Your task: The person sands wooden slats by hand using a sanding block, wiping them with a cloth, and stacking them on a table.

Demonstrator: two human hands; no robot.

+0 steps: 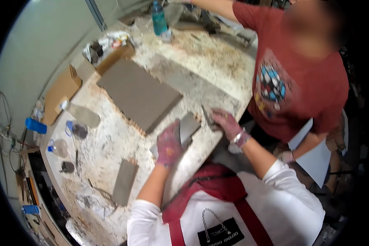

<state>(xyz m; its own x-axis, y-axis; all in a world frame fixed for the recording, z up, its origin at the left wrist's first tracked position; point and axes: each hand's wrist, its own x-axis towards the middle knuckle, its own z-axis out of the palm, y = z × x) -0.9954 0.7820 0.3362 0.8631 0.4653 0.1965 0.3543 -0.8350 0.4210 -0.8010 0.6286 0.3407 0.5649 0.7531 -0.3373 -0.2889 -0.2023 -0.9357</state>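
My left hand (169,144), in a stained pink glove, grips a narrow grey strip (187,126) lying on the white worktable, its fingers over the strip's surface. The strip has a crumbly, tan right end. My right hand (226,123), also gloved, is closed around a thin grey piece (208,116) just right of that end; its exact kind is unclear. A large grey-brown rectangular slab (139,94) with ragged edges lies just beyond my hands. Left of my left forearm rests another grey strip (125,182), touched by neither hand.
A co-worker in a red shirt (299,78) stands to the right, past the table edge. Bottles line the left side, including a cloudy one (84,115); a blue-green bottle (159,18) stands at the back. Cardboard (63,94) and a crumpled bag (106,43) lie at the back left.
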